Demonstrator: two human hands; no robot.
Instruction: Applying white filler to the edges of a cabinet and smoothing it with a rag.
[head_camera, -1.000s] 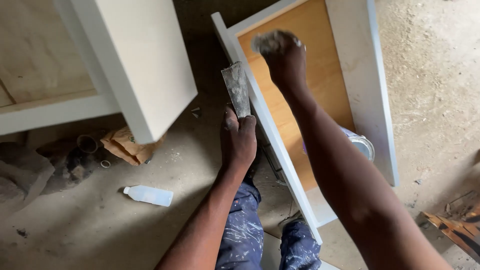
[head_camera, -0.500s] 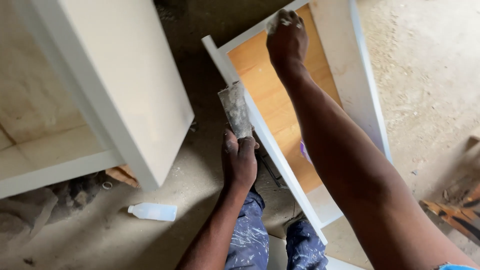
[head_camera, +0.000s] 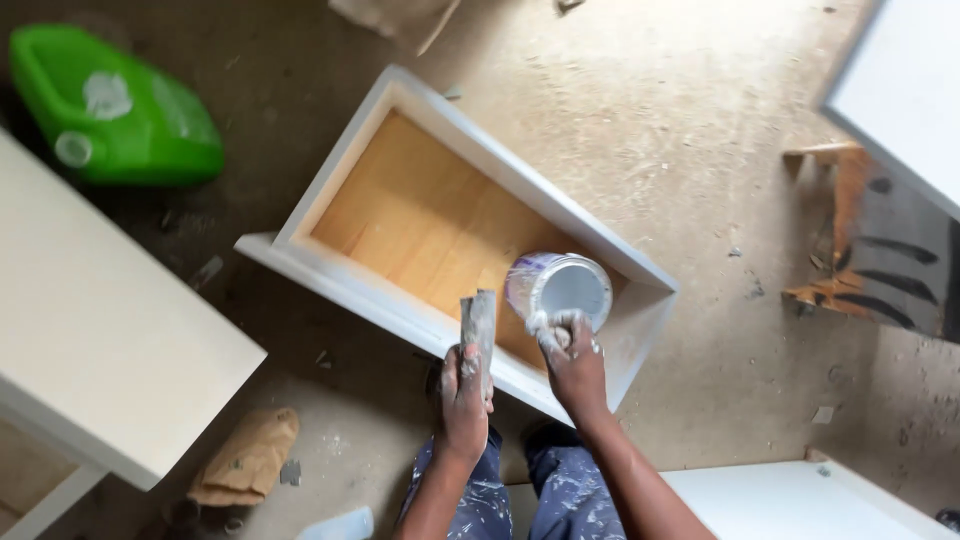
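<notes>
- My left hand is wrapped around the handle of a putty knife, fingers closed on it, the blade standing up and smeared with pale filler.
- The blade's tip lies over the near white rail of the drawer box, which sits on the floor in front of my knees.
- My right hand is bunched at the rim of the can, fingertips pinched together on a lump of whitish filler (whether they grip the rim itself I cannot tell).
- The can is tipped toward me, its pale inside showing, and it rests inside the box against the orange-brown wooden bottom, toward the right end.
- The two hands are near each other, not touching, the knife just left of the can.
- My trousers are blue and flecked with white.
- A green jug lies on the dusty floor at upper left, well apart from the box.
- A crumpled brown paper lies to my left, beside a white panel.
</notes>
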